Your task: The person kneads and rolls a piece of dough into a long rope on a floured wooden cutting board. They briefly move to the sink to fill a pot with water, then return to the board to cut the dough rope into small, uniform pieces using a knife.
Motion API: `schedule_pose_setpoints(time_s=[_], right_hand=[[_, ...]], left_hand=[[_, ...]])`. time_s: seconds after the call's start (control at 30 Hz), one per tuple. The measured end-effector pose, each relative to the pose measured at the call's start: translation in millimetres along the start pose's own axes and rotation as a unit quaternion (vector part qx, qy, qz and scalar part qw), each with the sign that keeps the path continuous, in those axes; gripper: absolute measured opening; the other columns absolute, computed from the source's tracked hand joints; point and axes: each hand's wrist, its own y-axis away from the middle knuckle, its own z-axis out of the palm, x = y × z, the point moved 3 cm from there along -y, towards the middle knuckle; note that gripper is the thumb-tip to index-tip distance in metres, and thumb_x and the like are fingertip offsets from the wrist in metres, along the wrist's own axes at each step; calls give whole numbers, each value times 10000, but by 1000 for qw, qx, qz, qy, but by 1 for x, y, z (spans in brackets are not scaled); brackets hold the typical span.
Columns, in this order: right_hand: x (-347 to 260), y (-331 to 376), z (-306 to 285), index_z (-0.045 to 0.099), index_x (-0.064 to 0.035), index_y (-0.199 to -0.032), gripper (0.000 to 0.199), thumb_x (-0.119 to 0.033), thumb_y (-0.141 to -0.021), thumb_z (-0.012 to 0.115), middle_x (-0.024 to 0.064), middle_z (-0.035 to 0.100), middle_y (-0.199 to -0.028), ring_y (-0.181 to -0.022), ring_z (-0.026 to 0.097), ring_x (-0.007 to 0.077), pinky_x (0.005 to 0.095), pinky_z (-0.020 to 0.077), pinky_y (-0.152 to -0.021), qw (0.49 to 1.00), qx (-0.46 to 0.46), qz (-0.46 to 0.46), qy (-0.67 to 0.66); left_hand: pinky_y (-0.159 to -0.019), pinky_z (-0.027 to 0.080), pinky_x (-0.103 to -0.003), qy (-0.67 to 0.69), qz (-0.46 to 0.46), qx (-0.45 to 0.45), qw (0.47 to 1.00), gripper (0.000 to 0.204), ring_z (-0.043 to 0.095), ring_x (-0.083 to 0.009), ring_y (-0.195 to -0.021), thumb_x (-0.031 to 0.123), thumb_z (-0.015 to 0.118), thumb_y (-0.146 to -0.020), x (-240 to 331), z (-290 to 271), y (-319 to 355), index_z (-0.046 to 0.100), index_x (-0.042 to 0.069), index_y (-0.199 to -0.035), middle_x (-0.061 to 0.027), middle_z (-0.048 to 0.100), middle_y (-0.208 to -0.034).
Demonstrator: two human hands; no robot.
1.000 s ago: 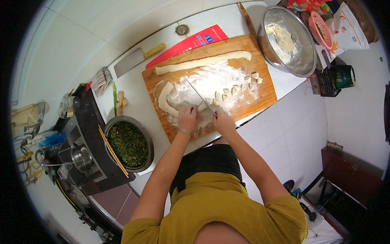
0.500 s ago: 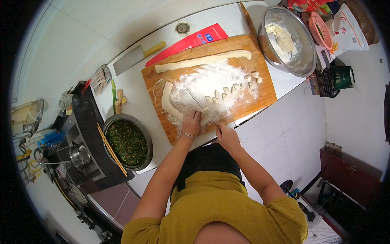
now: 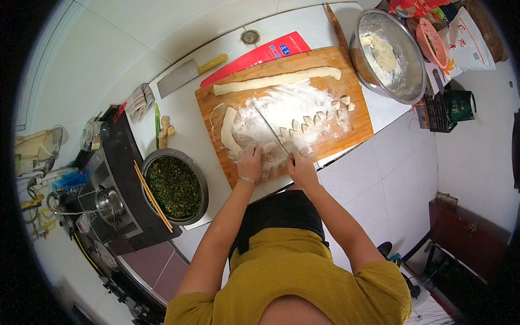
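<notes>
On the floured wooden cutting board, my left hand is closed round the near end of a curved dough rope. A short end of the dough shows just right of its fingers. My right hand grips the handle of a knife, whose blade slants away to the far left over the flour, a little apart from that dough end. Several small cut dough pieces lie in a line toward the board's right side. A longer dough rope stretches along the far edge.
A cleaver and a red sheet lie behind the board. At the back right stands a metal bowl with dough and flour. On the left, chopsticks rest across a bowl of chopped green filling, near ginger.
The knife has come away from the dough and shifted right. My left hand has slid slightly left along the board with the dough. The whole view has shifted a little.
</notes>
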Motion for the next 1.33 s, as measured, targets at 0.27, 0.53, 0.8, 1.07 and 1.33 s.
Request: schedule_pose_setpoints(time_s=[0.27, 0.53, 0.8, 1.07, 1.33], right_hand=[[1, 26, 11, 509, -25, -916, 259, -282, -901, 486, 233, 606, -701, -693, 599, 425, 523, 463, -620, 996, -61, 14, 58], [2, -7, 31, 534, -29, -884, 197, -225, -885, 516, 235, 598, -709, -705, 584, 434, 519, 447, -618, 998, -31, 4, 50], [-14, 13, 0, 559, -20, -938, 174, -181, -877, 531, 229, 608, -727, -691, 584, 430, 490, 446, -595, 999, -9, -36, -32], [-10, 46, 12, 544, -24, -919, 177, -196, -882, 522, 234, 604, -715, -688, 584, 434, 502, 452, -596, 996, -50, 6, 68], [2, 33, 42, 520, -51, -996, 214, -229, -878, 527, 233, 628, -791, -754, 600, 426, 505, 468, -676, 995, -74, 49, 53]], left_hand=[[-724, 421, -408, 6, -24, 5, 1000, 129, 553, -283, -801, 101, 593, -756, -2, 3, -1, 601, 87, -884, -83, 545, -831], [-774, 439, -402, -47, -7, -30, 998, 206, 556, -273, -844, 88, 565, -754, 9, -30, -6, 629, 80, -950, -79, 567, -866], [-707, 450, -385, -27, 45, 28, 998, 82, 554, -257, -793, 102, 588, -748, 4, -7, 15, 573, 95, -829, -54, 557, -841], [-664, 427, -372, -15, 42, 34, 998, 67, 545, -250, -768, 122, 571, -742, 8, -10, 13, 560, 97, -804, -56, 538, -817], [-695, 431, -391, -41, 40, 10, 998, 98, 551, -269, -798, 125, 570, -724, 8, -16, 10, 575, 109, -821, -75, 556, -850]])
